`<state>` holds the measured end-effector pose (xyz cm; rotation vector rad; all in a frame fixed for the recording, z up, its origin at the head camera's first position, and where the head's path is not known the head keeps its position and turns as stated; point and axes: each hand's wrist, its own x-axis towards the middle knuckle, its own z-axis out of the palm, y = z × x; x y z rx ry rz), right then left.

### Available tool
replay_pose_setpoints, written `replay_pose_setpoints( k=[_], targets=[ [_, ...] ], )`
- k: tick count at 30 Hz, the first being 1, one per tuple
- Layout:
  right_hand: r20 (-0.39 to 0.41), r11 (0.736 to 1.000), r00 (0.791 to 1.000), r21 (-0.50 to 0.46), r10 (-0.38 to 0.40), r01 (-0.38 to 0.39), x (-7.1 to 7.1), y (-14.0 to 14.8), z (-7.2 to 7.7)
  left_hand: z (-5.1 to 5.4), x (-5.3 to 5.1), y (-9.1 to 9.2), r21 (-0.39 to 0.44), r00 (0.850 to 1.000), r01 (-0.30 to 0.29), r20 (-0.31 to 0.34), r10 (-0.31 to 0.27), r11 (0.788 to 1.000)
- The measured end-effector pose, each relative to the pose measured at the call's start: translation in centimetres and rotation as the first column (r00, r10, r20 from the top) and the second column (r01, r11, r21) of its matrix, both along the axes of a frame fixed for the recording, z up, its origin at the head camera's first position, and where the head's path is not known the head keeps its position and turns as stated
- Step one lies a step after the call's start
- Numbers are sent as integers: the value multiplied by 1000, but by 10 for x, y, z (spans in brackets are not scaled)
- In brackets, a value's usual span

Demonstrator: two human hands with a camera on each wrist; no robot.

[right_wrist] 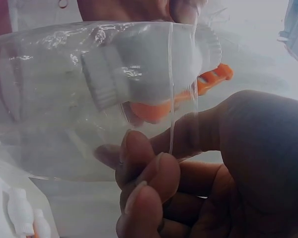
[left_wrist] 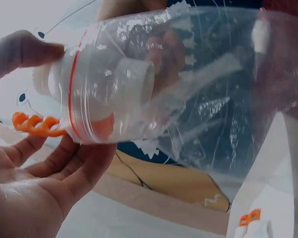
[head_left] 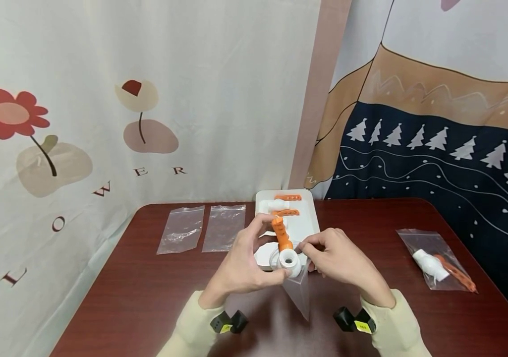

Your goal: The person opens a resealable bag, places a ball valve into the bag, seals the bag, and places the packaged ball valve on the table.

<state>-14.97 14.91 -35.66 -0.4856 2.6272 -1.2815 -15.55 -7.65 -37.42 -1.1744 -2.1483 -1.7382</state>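
Observation:
A white valve body [head_left: 288, 263] with an orange handle [head_left: 281, 233] sits partly inside the mouth of a clear zip bag [head_left: 299, 295]. The left hand [head_left: 247, 260] holds the valve, thumb on the white end and fingers around the handle side; the left wrist view shows the orange handle [left_wrist: 37, 125] sticking out past the bag's red zip line. At the bag's opening, the right hand [head_left: 343, 258] pinches the plastic edge between thumb and fingers. In the right wrist view the bag [right_wrist: 54, 99] surrounds the valve's ribbed white end [right_wrist: 100, 77].
Behind the hands, a white tray [head_left: 309, 218] holds more white and orange parts. Two flat clear bags [head_left: 182, 229] [head_left: 224, 228] lie at the back left. On the right lies a bag [head_left: 414, 240] containing a white part [head_left: 430, 265] and an orange handle [head_left: 459, 275].

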Motion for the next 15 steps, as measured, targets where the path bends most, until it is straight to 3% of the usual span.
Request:
replay_pose_setpoints(
  k=[4,8,15],
  targets=[
    [6,1000,1000,-1,-11,11,1,-1,0,-1,-2,0,-65,992,3,-129,-11,998],
    [-3,1000,1000,1,-23,23,2,-1,1,-1,-1,1,-135,973,-39,-230,7,990],
    [-20,999,999,-8,-33,32,4,0,4,-2,0,-1,-214,958,-88,-287,24,973]
  ],
)
